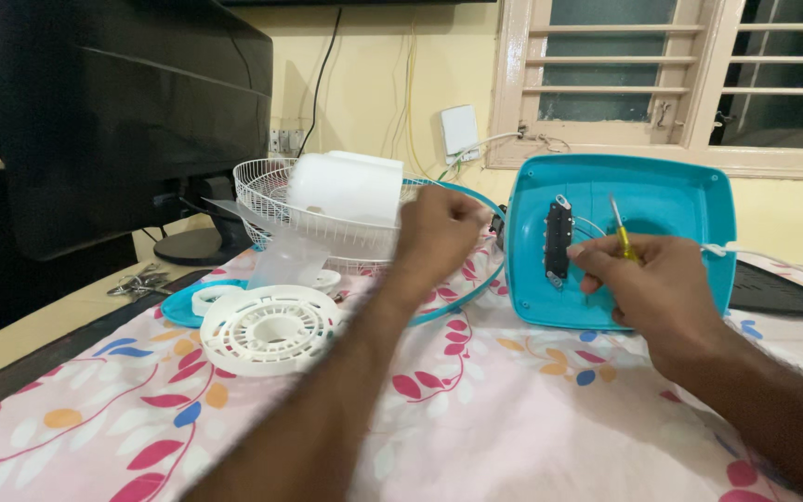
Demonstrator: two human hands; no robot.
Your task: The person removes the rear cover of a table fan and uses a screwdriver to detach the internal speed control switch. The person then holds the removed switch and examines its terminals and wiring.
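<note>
Right of centre, the right hand (648,284) clamps a yellow screwdriver (621,231) at the teal fan base (680,200); keep it square while the blurred left hand (439,232), seemingly fisted, steadies.

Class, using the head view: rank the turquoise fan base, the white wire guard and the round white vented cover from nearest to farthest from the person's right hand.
1. Turquoise fan base: directly behind the right hand, which overlaps it.
2. White wire guard: to the left, past the left hand.
3. Round white vented cover: farthest left, lying on the floral cloth.
</note>
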